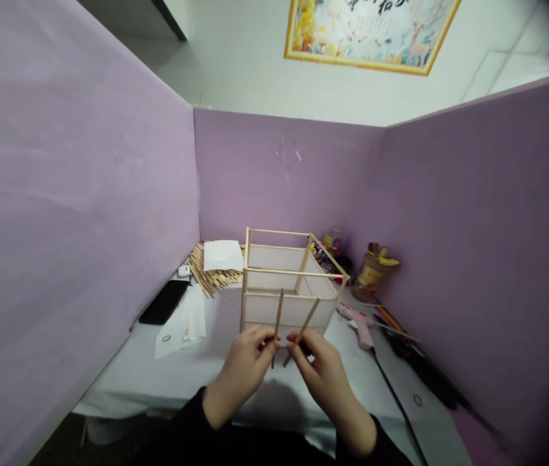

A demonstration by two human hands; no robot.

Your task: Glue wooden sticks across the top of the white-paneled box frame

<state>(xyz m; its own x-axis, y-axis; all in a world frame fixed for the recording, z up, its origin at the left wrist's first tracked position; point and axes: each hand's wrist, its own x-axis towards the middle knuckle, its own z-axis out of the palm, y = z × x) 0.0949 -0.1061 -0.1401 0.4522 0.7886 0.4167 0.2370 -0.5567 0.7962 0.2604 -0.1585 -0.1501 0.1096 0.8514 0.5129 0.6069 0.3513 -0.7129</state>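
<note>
Left hand [248, 366]: low centre of the picture; the grip is pinched closed, thumb and fingertips on the lower part of the left stick.
Left stick [278, 320]: nearly upright, its top in front of the stick box's near white panel.
Right hand [320, 372]: just right of the left hand; the grip is likewise pinched closed on the lower part of the right stick.
Right stick [306, 323]: tilted, with its top leaning to the right; its lower end is close to the other stick's, and I cannot tell whether they touch.
Stick box [265, 310]: centre of the picture, standing on the bench just behind both hands; thin wooden rods, white panels low down, bare rods above.
Bench [197, 375]: covered in white.
Glue gun [359, 327]: pink, lying right of the stick box, with a black cable [395, 395] running to the lower right.
Stick pile [206, 275]: left of the box at the back, with a white sheet [223, 255] on top.
Phone [164, 302]: black, flat, at the bench's left edge.
Jar [374, 272]: right of the box, against the purple partition [85, 194].
Framed print [371, 29]: top of the picture, on the white wall.
</note>
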